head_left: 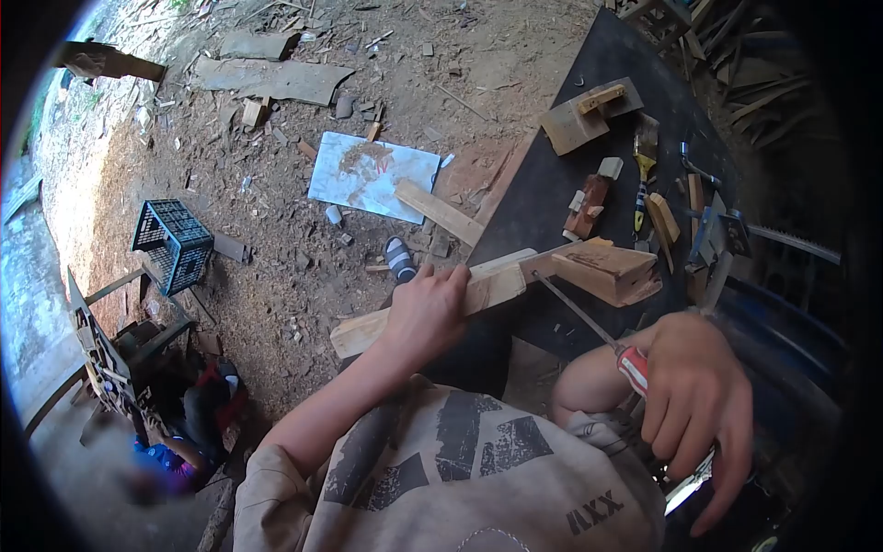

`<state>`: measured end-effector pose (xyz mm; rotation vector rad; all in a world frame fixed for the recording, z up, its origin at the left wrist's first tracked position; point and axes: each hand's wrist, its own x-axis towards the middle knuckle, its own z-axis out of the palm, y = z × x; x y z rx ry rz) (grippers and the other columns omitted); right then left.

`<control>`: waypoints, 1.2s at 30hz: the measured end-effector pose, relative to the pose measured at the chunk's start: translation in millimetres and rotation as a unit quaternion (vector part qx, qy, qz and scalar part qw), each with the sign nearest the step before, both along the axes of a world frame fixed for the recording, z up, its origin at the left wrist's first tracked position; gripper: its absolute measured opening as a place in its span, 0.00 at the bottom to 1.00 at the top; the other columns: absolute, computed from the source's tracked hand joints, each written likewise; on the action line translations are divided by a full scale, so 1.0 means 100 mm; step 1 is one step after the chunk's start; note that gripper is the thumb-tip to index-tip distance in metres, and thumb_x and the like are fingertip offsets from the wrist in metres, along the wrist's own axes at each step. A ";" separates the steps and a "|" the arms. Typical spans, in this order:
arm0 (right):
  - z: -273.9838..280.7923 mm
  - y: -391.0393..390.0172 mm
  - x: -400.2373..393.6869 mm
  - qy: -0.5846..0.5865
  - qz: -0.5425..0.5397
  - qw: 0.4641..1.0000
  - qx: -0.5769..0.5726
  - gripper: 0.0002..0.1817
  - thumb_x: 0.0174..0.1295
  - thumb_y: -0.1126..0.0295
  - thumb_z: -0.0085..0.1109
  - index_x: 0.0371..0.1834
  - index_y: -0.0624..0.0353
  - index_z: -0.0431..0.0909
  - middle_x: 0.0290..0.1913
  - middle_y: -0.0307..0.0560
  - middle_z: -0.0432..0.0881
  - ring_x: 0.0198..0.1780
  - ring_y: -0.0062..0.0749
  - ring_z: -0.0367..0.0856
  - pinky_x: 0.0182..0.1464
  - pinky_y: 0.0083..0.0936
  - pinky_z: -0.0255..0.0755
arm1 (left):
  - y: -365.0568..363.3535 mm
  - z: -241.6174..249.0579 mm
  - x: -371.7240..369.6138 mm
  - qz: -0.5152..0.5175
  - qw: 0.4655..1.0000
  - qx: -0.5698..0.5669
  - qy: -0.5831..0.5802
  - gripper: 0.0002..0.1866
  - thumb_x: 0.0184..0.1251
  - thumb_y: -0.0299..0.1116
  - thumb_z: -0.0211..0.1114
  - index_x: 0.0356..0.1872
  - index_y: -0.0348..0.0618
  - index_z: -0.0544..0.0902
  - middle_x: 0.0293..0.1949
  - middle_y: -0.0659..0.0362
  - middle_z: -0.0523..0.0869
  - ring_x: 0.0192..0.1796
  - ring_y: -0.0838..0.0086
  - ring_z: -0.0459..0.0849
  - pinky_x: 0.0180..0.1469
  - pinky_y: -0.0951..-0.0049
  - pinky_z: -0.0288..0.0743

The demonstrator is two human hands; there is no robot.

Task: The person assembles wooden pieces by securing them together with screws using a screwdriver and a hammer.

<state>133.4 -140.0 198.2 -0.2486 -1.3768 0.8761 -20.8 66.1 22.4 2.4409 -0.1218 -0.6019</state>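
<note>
My left hand (428,308) is wrapped over a pale length of wood (497,287) that reaches across my lap to the dark table. Beside its far end lies a thicker wooden block (612,274). A screwdriver (633,368) with a red and white handle slants from my right hand (701,396), its shaft running up to the wood where the two pieces come close. The right palm covers the handle's rear end, and its fingers curl downward.
The black table (524,221) carries a paintbrush (646,152), a wooden hand tool (589,198), and a handsaw (791,242). On the littered ground are a white board (354,175) and a plastic crate (175,244). Another person (179,455) sits at lower left.
</note>
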 end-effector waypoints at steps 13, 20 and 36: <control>-0.13 0.09 -0.33 0.005 -0.373 0.928 -0.014 0.10 0.59 0.77 0.62 0.22 0.49 0.79 0.23 0.32 0.80 0.22 0.17 0.79 0.30 0.15 0.74 | -0.07 0.07 -0.01 0.029 0.999 -0.023 0.014 0.29 0.54 0.35 0.78 0.59 0.42 0.81 0.45 0.53 0.90 0.51 0.52 0.86 0.46 0.52 0.85; -0.09 0.06 -0.62 0.123 -0.833 0.536 -0.061 0.26 0.89 0.50 0.36 0.27 0.45 0.66 0.24 0.32 0.65 0.17 0.18 0.61 0.24 0.17 0.62 | -0.05 -0.02 -0.07 0.054 0.998 -0.028 -0.013 0.26 0.52 0.34 0.76 0.53 0.40 0.81 0.43 0.52 0.90 0.50 0.52 0.86 0.44 0.52 0.85; 1.06 0.13 -0.91 -0.755 -0.139 0.186 -0.613 0.25 0.67 0.62 0.71 0.65 0.58 0.80 0.39 0.42 0.75 0.43 0.34 0.80 0.42 0.34 0.77 | 0.07 -0.06 -0.08 0.068 0.995 -0.078 0.011 0.35 0.54 0.47 0.83 0.60 0.38 0.82 0.45 0.45 0.90 0.55 0.50 0.88 0.47 0.54 0.88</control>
